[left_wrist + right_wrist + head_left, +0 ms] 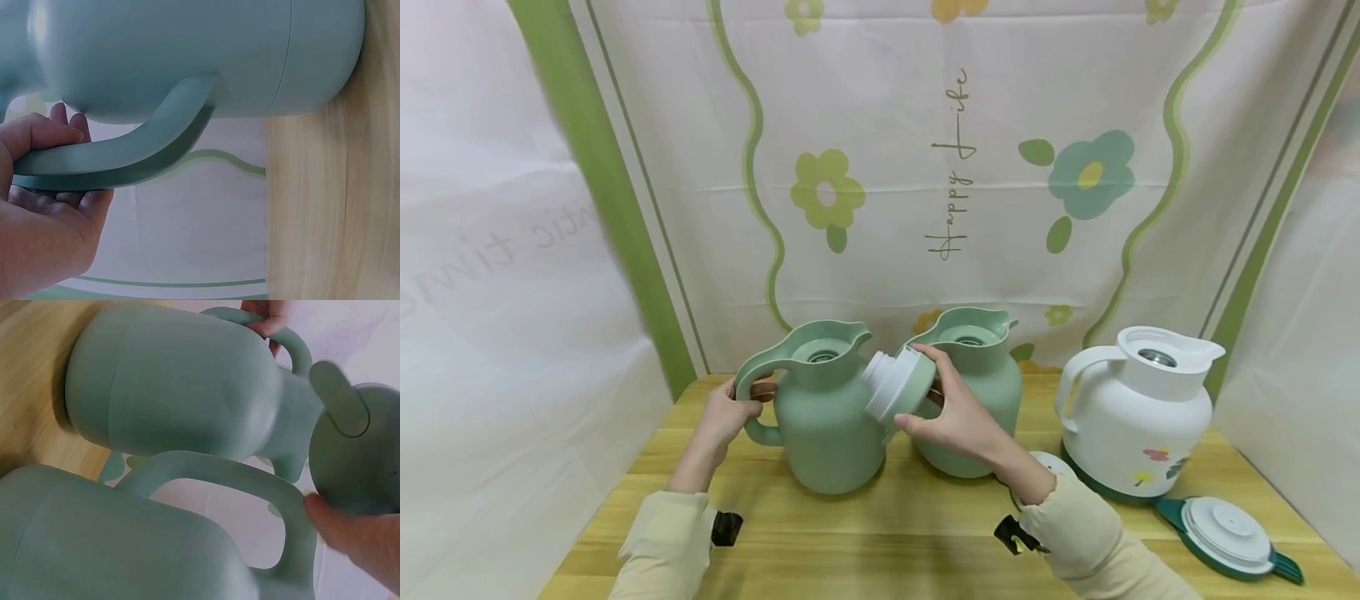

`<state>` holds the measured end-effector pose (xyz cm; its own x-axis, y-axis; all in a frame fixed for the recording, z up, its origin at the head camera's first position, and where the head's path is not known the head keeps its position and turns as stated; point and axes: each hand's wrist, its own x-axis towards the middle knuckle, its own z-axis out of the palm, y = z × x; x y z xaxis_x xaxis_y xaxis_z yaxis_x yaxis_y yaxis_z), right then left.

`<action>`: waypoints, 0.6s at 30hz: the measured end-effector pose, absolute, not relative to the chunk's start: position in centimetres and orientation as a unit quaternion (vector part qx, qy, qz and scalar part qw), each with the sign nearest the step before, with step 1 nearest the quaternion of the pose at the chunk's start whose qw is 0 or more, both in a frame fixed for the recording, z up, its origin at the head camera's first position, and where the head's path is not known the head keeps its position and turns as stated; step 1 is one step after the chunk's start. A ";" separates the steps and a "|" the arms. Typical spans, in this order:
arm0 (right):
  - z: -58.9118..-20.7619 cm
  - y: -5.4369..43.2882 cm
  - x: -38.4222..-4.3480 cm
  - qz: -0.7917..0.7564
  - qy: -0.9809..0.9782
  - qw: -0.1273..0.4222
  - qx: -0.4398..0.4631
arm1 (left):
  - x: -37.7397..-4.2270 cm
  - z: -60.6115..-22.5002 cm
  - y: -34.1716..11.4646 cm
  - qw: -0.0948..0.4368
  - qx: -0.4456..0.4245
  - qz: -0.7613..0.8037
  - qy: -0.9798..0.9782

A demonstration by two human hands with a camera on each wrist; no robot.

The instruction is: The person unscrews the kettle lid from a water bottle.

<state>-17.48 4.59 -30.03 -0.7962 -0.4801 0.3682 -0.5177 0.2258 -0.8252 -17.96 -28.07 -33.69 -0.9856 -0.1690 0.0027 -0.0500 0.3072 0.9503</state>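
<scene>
On the left of the table stands a green thermos jug (833, 425), upright, its mouth uncovered. My left hand (730, 412) grips this jug's handle (144, 147), fingers and thumb wrapped around it. In my right hand (958, 412) is a green and white jug lid (898, 383), pinched between thumb and fingers and tilted, with its white stem facing the left jug. The right wrist view shows the lid's green top (369, 456) with its lever tab. Behind the right hand a second green thermos jug (992, 379) stands, also uncovered, its handle partly hidden by the lid.
To the right stands a white thermos jug (1142, 417) without its lid. A white and dark green lid (1228, 533) lies upside down near the table's right edge. Another white lid (1051, 468) is partly hidden behind my right forearm. A patterned cloth (887, 275) hangs behind the table.
</scene>
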 end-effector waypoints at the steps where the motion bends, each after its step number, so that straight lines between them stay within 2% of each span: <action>1: -30.1 4.7 -17.4 0.530 -0.787 0.021 0.316 | -18.0 -33.7 -28.1 0.051 0.068 -0.584 -0.807; 18: -31.6 5.0 -16.6 0.517 -0.801 -0.005 0.303 | -18.0 -33.5 -28.1 0.050 0.072 -0.582 -0.809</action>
<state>-16.58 5.02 -31.62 -0.8167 -0.4893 0.3059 -0.4800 0.2819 -0.8308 -18.02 -28.12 -33.54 -0.9846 -0.1750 -0.0024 -0.0580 0.3133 0.9479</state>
